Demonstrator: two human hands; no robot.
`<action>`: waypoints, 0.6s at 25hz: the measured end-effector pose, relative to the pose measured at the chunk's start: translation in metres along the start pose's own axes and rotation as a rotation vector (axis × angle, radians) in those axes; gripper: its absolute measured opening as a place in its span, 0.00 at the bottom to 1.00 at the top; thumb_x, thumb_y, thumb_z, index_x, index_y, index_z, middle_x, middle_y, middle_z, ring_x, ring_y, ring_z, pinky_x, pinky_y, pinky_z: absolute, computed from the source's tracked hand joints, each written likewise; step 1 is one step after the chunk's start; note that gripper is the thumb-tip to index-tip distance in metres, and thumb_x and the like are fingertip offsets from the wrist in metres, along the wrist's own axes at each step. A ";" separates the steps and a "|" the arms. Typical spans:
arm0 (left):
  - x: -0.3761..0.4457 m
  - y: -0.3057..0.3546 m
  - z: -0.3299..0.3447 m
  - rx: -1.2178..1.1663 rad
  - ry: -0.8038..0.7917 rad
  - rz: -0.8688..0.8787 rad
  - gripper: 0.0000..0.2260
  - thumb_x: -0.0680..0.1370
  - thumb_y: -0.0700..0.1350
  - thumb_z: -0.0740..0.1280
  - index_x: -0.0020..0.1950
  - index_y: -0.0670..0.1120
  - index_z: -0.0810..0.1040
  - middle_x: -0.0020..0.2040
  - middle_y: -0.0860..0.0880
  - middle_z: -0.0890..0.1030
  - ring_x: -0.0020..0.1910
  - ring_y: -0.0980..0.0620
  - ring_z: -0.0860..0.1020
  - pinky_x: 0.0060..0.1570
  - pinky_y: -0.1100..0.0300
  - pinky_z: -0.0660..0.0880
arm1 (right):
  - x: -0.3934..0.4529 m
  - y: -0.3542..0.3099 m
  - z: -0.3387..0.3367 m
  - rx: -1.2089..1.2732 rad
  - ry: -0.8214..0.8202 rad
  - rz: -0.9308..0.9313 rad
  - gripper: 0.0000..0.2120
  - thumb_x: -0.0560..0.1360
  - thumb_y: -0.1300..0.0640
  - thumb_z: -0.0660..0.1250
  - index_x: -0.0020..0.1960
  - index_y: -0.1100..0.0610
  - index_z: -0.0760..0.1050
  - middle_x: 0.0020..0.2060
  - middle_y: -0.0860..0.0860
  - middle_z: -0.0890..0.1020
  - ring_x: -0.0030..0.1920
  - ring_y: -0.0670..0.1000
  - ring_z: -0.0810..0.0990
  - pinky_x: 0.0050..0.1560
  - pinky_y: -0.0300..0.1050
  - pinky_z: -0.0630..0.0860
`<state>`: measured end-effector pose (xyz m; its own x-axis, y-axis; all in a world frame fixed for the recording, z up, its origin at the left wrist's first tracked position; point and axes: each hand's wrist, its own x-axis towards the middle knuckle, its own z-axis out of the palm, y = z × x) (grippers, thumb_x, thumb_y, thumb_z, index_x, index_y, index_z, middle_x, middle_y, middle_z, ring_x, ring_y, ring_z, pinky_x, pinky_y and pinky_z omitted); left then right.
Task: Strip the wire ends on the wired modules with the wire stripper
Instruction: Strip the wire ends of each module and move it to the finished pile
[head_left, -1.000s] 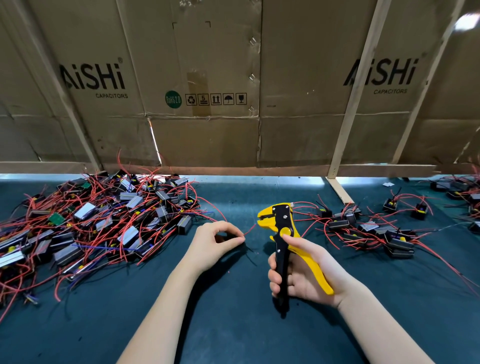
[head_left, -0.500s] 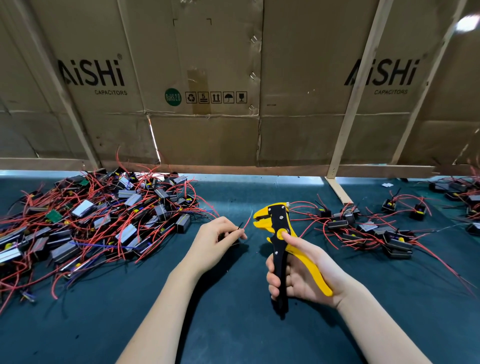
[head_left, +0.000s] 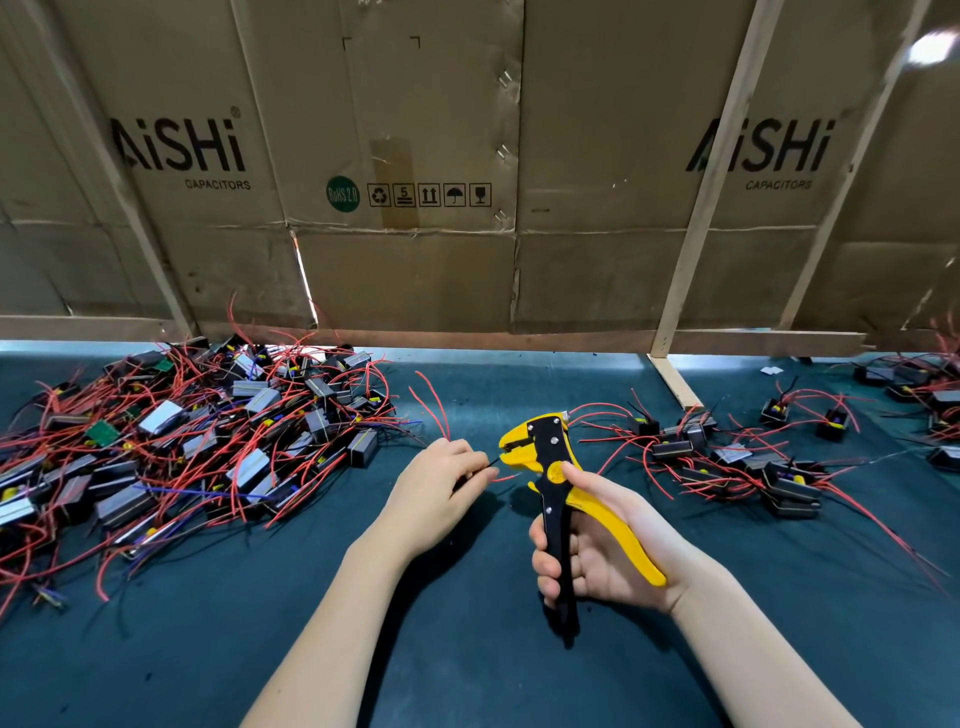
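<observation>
In the head view, the only view here, the right hand (head_left: 608, 545) holds the wire stripper (head_left: 558, 478) upright above the dark surface (head_left: 467, 649), with its fingers curled round the black handle and the yellow handle lying against the palm, the thumb resting near the yellow pivot. The jaws at the top of the tool point to the left and stand a little apart. The left hand (head_left: 439, 486) pinches a thin dark wire end (head_left: 491, 461) between thumb and fingertips, and the tip of this wire is just beside the mouth of the tool, perhaps touching it; I cannot tell if it is already inside. A red wire (head_left: 431, 402) rises in a curve behind this hand, and the module it belongs to is hidden. The big pile of modules (head_left: 208, 441) lies on the left of the surface and a smaller group (head_left: 727, 457) on the right, well apart from each other. I judge these wires to be light, thin and very soft, so they bend away easily; it is best to take one close to its end, so that it stays straight when it goes between the jaws. The modules look small and light, and a pull on the wire can probably drag one along. The tool seems stiff and is best held by both handles.
</observation>
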<state>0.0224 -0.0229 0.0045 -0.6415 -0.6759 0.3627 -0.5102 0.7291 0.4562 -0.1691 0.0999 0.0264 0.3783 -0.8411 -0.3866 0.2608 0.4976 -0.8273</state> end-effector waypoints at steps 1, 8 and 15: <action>0.000 0.000 0.000 0.001 -0.012 -0.007 0.14 0.82 0.50 0.62 0.41 0.44 0.74 0.40 0.52 0.72 0.46 0.49 0.70 0.47 0.55 0.68 | 0.000 0.000 -0.001 -0.006 -0.002 0.000 0.30 0.74 0.33 0.59 0.43 0.62 0.75 0.36 0.59 0.76 0.37 0.59 0.77 0.45 0.50 0.78; -0.002 0.004 -0.002 0.010 -0.029 -0.028 0.14 0.82 0.49 0.62 0.38 0.47 0.69 0.39 0.54 0.70 0.45 0.51 0.69 0.46 0.53 0.69 | 0.001 0.000 0.001 -0.029 0.062 0.028 0.31 0.74 0.30 0.57 0.37 0.59 0.74 0.30 0.56 0.72 0.30 0.56 0.73 0.36 0.46 0.74; -0.003 0.006 -0.006 0.013 -0.047 -0.047 0.12 0.82 0.49 0.61 0.40 0.48 0.72 0.39 0.54 0.70 0.45 0.53 0.69 0.47 0.55 0.68 | 0.002 -0.001 0.003 -0.044 0.273 -0.036 0.31 0.71 0.28 0.56 0.31 0.56 0.68 0.22 0.49 0.62 0.20 0.48 0.60 0.24 0.40 0.64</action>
<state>0.0246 -0.0174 0.0107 -0.6425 -0.7042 0.3023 -0.5479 0.6979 0.4612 -0.1659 0.0981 0.0280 0.1145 -0.8873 -0.4469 0.2286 0.4613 -0.8573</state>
